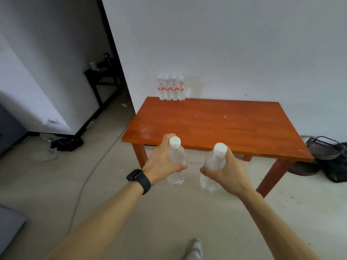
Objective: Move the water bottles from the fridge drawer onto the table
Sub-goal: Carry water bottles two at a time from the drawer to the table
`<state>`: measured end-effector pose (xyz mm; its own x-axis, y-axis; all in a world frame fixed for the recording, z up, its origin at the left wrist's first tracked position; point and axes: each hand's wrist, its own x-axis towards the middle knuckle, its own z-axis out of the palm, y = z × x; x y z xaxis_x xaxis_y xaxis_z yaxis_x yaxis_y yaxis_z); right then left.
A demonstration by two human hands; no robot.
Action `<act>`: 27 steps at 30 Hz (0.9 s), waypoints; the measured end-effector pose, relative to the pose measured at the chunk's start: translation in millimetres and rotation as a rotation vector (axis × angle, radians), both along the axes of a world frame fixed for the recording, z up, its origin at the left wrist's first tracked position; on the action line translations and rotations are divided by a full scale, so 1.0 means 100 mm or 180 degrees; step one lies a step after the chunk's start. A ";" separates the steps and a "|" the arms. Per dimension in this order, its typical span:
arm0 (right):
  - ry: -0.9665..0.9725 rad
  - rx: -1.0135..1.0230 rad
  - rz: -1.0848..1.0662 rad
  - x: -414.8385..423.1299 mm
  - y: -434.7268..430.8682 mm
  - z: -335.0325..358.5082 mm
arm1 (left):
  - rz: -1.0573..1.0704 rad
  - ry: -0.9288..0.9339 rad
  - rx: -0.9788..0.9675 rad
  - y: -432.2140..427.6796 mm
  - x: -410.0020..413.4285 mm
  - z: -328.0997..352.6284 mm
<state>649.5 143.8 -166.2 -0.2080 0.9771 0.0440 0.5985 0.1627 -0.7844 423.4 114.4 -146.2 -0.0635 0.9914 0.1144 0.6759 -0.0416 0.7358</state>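
Left grip: my left grip (161,160) is closed round the upper body of the left bottle (176,156), fingers curled behind it and thumb across the near side. The bottle is upright, white cap on top.
Right grip: my right grip (223,171) is closed the same way round the right bottle (214,160), which tilts slightly.
Where they are: both bottles hang in the air over the floor, at the near edge of the surface (216,124). Neither touches it yet.
Done: a tight row (171,89) of bottles with red labels stands at the far left corner of the surface, against the wall. I count four in front and cannot tell if more stand behind.
Left: these two have to be set down. The fridge drawer is out of view, so I cannot tell how many wait there.
Judgement: well under way, with this pair in mid-carry. There is plenty of bare wood right of the row to take them.
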 end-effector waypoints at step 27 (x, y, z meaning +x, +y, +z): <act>-0.0187 -0.0770 -0.0012 -2.97 4.68 -1.03 | 0.0103 -0.0221 -0.0556 4.73 -2.76 -1.20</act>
<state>352.1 611.8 -269.2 -0.1995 0.9585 -0.2035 0.6445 -0.0281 -0.7641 147.2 587.3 -266.1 -0.0976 0.9931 -0.0651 0.6221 0.1119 0.7749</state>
